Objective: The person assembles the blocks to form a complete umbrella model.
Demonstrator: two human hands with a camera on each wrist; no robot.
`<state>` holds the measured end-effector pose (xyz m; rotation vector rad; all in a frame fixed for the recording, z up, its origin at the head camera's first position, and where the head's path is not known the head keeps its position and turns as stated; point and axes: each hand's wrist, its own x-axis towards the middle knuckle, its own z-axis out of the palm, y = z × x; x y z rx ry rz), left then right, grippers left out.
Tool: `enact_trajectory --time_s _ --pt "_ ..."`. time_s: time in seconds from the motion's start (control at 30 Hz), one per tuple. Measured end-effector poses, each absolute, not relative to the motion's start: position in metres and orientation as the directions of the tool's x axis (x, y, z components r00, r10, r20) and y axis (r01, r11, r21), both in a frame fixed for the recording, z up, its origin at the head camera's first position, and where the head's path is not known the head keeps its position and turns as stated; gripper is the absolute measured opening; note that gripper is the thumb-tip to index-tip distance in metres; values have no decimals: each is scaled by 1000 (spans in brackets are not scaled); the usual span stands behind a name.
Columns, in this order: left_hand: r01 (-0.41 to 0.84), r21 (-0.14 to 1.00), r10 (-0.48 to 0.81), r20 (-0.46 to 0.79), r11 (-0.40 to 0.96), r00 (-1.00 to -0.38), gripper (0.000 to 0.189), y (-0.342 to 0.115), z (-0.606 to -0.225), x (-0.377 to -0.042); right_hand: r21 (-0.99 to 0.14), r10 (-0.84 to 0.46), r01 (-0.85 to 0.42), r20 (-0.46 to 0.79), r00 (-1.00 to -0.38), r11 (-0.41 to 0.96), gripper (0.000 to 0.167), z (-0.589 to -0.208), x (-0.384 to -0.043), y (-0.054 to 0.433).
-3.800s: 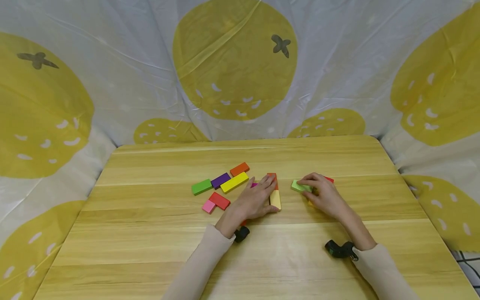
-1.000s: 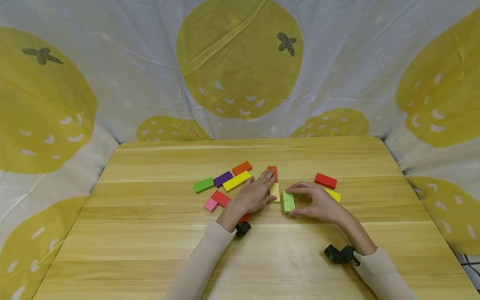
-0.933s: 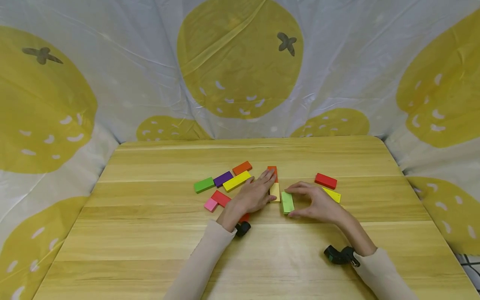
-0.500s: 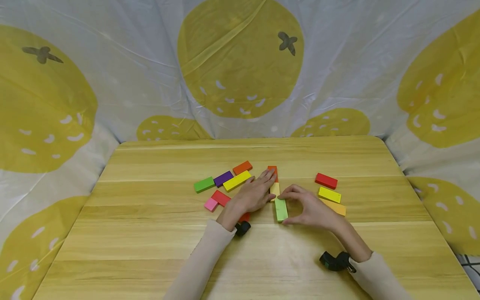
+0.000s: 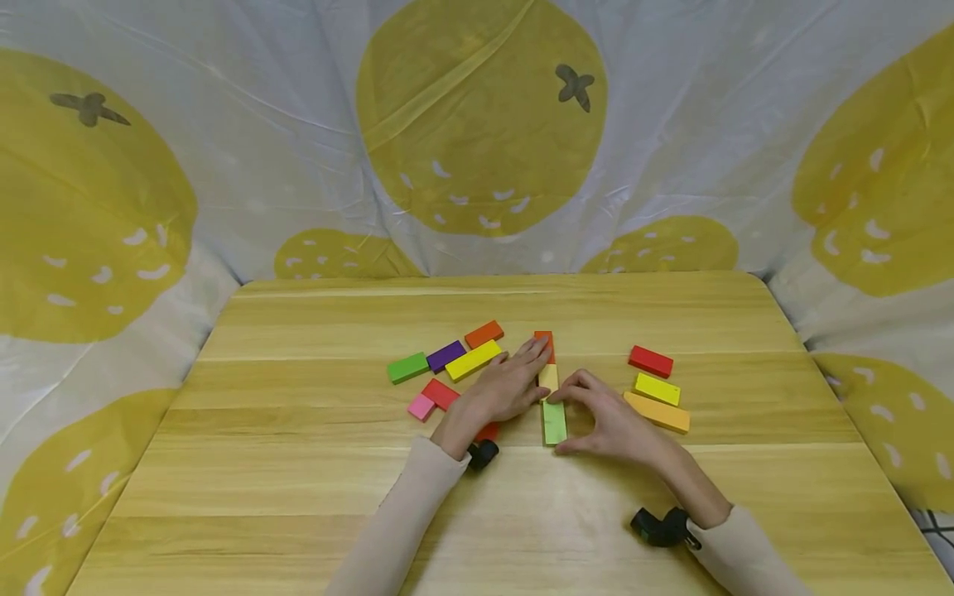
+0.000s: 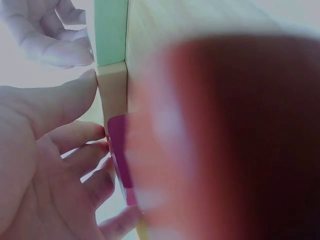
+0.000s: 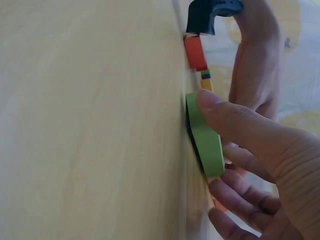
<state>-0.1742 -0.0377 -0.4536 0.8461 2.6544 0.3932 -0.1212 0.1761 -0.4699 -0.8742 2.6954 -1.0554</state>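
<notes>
Thumb and index finger of my right hand pinch a light green block by its two ends. That block lies on the table with its far end at the near end of a cream block. An orange-red block continues the row beyond. My left hand lies palm down beside this row, fingers outstretched on the orange-red block and thumb at the cream one. In the left wrist view, a magenta block sits along the cream block, mostly hidden from the head view by the left hand.
Left of the hands lie green, purple, yellow, orange, red and pink blocks. Another red block shows under the left wrist. Red, yellow and amber blocks lie at right.
The right hand has brought the light green block leftward from beside the right-hand blocks, turned it lengthwise and set it against the cream block's near end. The left hand has stayed nearly still.
</notes>
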Motion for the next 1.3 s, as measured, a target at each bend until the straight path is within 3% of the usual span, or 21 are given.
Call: enact_trajectory --time_s 0.43,0.77,1.13,1.3 --pt "510 370 607 -222 776 -763 71 -40 -453 -174 -610 -565 -531 159 -810 588 57 -472 -120 174" --pt "516 374 615 -222 770 -757 72 -41 -452 -173 -517 -623 -635 227 -749 575 56 -476 -121 174" --pt "518 424 639 -218 743 -738 68 -44 -450 -174 -571 -605 -554 123 -787 606 53 -469 -123 184" --pt "498 495 661 -234 712 -713 72 -50 -449 -174 -589 -555 -527 154 -817 613 49 -463 -132 204"
